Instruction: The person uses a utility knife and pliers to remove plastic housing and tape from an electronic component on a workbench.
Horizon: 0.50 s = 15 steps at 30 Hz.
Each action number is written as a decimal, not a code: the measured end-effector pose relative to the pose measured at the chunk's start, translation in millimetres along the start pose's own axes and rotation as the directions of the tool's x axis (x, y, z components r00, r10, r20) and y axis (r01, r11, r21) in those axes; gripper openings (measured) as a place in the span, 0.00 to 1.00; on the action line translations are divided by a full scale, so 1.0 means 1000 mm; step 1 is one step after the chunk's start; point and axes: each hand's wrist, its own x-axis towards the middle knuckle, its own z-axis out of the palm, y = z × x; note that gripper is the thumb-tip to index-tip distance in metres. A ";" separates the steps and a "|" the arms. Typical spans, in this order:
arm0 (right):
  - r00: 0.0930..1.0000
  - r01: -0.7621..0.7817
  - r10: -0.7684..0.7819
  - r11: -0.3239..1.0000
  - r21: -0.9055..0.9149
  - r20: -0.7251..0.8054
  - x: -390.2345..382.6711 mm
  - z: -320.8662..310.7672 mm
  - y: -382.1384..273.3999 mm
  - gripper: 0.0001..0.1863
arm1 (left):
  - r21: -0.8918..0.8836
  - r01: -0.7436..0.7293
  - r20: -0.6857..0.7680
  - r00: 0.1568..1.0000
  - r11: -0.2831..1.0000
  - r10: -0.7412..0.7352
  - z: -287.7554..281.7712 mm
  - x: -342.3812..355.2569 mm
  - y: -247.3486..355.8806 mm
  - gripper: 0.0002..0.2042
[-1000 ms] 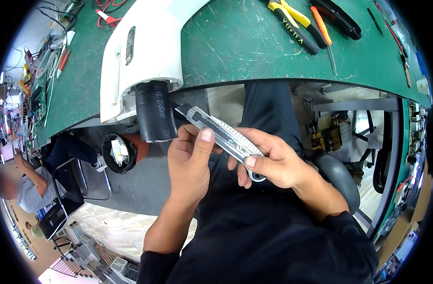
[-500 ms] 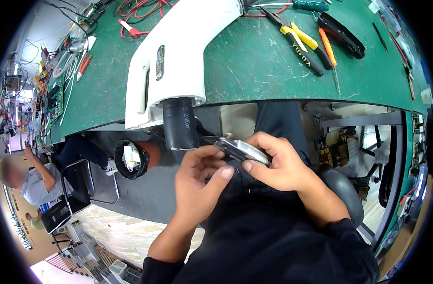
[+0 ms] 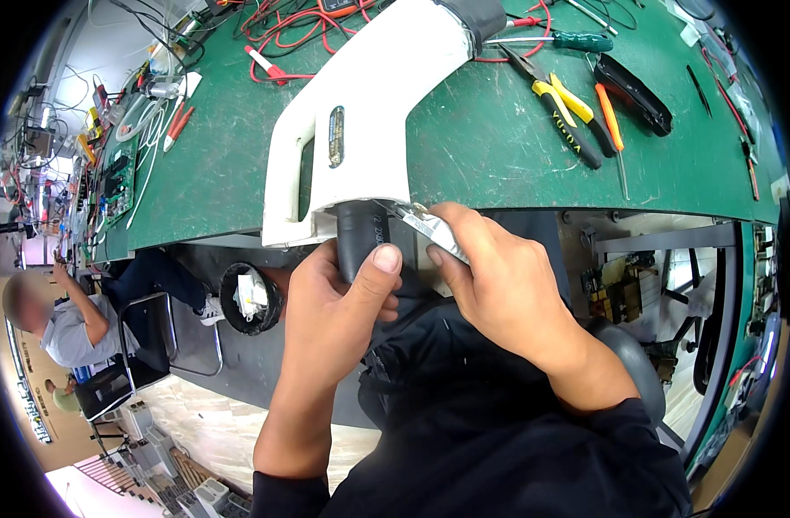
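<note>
A white curved housing (image 3: 376,95) with a handle lies on the green bench at the front edge, a black end piece (image 3: 486,22) at its top. A black sleeve (image 3: 357,224) with printing hangs from its lower opening. My left hand (image 3: 330,315) is closed round this sleeve from below, thumb across its front. My right hand (image 3: 507,285) grips a silver utility knife (image 3: 432,228), whose tip is at the sleeve's right side, just under the housing's rim; whether the blade touches it I cannot tell.
On the bench (image 3: 499,155) lie pliers (image 3: 569,116), a screwdriver (image 3: 581,41), an orange-handled tool (image 3: 611,116), a black tray (image 3: 632,95), red leads (image 3: 278,30) and a circuit board (image 3: 116,190). Below are a lined bin (image 3: 234,315) and a seated person (image 3: 97,328).
My left hand has left the knife and now grips the black sleeve. My right hand has raised the knife to the housing's rim. The housing sits further right in view.
</note>
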 end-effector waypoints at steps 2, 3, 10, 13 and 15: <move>1.000 0.005 -0.003 0.995 -0.099 0.023 0.000 -0.005 -0.005 0.18 | -0.011 0.027 0.018 0.999 1.000 -0.026 -0.001 0.001 0.000 0.28; 0.999 0.009 -0.003 0.989 -0.150 0.038 0.001 -0.008 -0.007 0.19 | -0.022 0.044 0.023 0.999 0.999 -0.043 -0.001 0.001 0.001 0.27; 0.999 0.030 -0.017 0.947 -0.320 0.045 -0.001 -0.011 -0.016 0.19 | -0.076 0.168 0.085 0.983 0.983 -0.162 0.001 0.005 0.004 0.22; 1.000 0.003 0.005 0.947 -0.320 0.024 -0.002 -0.003 -0.012 0.20 | -0.094 0.169 0.101 0.982 0.981 -0.159 0.003 0.006 0.005 0.20; 0.999 -0.037 0.042 0.956 -0.292 0.010 -0.003 0.001 -0.013 0.23 | -0.093 0.167 0.115 0.981 0.982 -0.156 0.001 0.007 0.002 0.19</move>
